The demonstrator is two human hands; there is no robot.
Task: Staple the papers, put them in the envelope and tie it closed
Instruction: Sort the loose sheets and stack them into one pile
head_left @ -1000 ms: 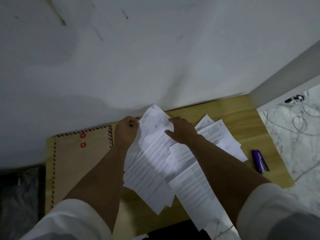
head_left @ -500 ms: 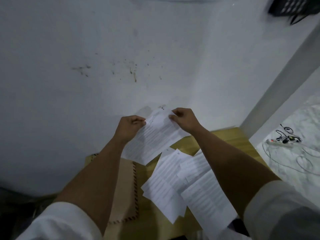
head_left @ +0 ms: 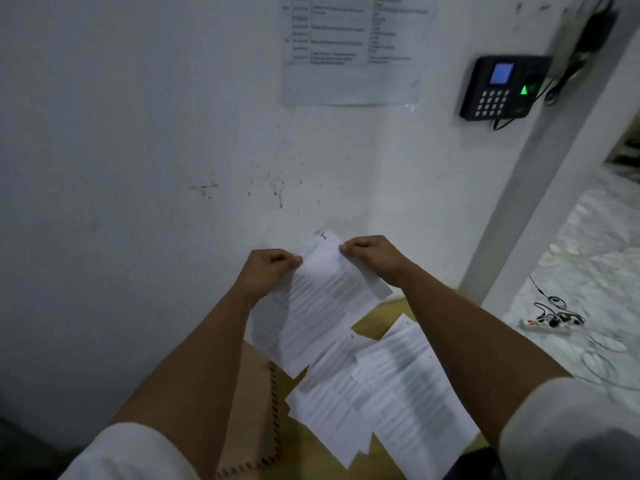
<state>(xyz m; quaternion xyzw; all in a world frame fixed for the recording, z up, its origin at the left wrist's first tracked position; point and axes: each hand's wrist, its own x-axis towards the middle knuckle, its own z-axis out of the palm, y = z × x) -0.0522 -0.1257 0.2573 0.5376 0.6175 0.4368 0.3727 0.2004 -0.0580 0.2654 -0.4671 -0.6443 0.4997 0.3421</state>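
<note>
Raised a little higher than half a second ago, the held sheet now hangs well clear of the desk, and the view has tilted up to take in more wall. Both hands pinch its top edge: the left hand grips the left corner with fingers curled, and the right hand grips the right corner, where the paper's edge folds back under the knuckles. A handwritten mark (probably a "1") sits at the top of the sheet. Below it, the remaining printed papers lie fanned and overlapping on the wooden desk. To their left lies the brown envelope with its striped border, partly hidden by the left forearm. On the wall hang a posted printed notice and a keypad fingerprint terminal showing a green light. Cables and a power strip lie on the floor at right.
</note>
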